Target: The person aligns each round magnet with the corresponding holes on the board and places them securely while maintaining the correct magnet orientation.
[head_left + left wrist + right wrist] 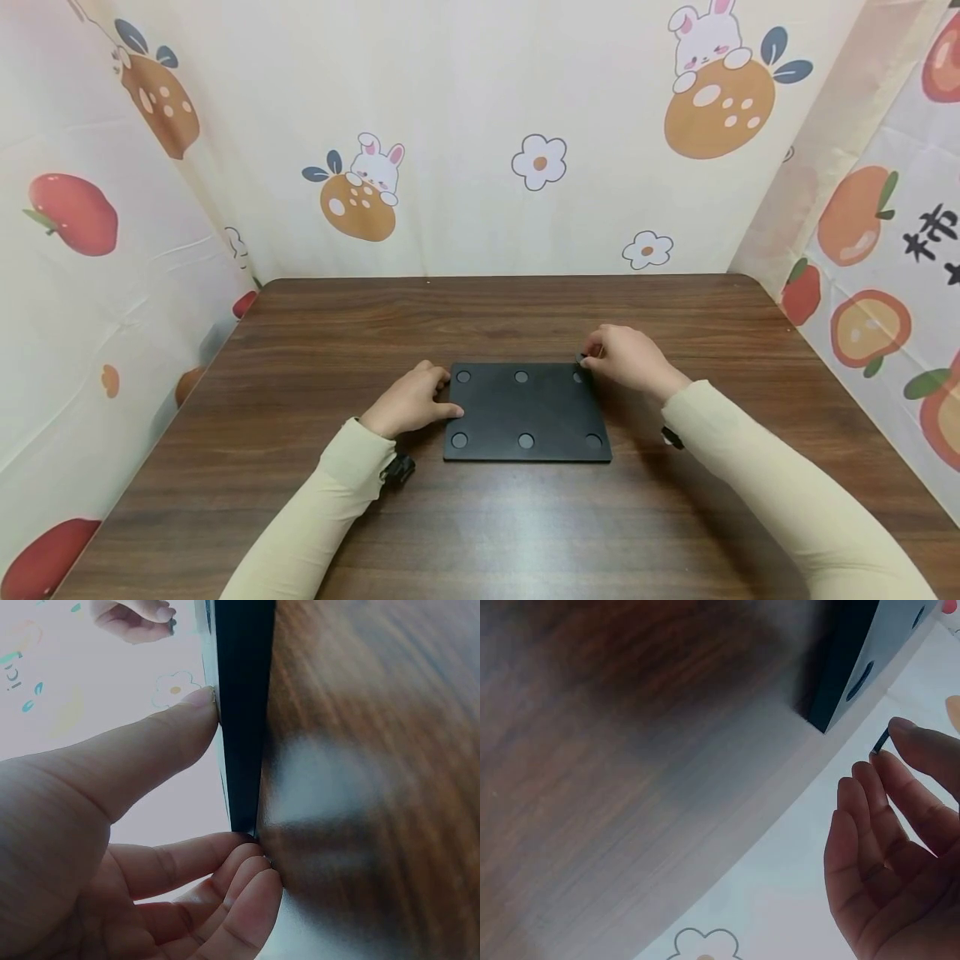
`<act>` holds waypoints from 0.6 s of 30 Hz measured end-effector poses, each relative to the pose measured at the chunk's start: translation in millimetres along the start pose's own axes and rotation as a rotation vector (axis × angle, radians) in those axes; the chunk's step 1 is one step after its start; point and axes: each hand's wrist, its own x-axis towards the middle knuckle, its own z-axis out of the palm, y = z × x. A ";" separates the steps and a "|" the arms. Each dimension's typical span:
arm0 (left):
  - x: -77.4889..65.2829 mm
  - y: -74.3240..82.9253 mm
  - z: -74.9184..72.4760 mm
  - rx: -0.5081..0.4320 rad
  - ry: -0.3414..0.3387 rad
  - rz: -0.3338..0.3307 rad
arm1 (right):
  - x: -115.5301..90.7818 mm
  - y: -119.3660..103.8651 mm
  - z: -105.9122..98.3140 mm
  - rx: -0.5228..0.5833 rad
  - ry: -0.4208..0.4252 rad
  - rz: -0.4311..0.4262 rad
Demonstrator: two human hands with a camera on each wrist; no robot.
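A flat black rectangular board (525, 408) with several round recesses lies on the wooden table. At its left edge is my left hand (412, 402), the thumb laid over the top face and the curled fingers against the side. The left wrist view shows that thumb (169, 739) and the fingertips touching the board's edge (244, 712). Above the far right corner, my right hand (624, 357) pinches a small, thin dark piece (881, 741) between thumb and index finger. It is seen edge-on in the right wrist view, apart from the board, so its full outline is hidden.
The brown table (360, 317) extends around the board on all sides. Behind it hangs a cream curtain (465, 100) printed with rabbits and flowers. Fruit-patterned cloth (885, 275) borders the right side, and a similar cloth (67, 333) the left.
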 end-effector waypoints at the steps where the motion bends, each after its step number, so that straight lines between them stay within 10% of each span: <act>1: -0.1 0.0 0.0 0.000 0.000 0.000 | -1.5 -0.6 0.2 0.003 0.000 -0.001; 18: 0.2 -0.1 0.5 -0.004 0.005 0.007 | -35.2 -7.9 7.6 0.020 0.006 -0.049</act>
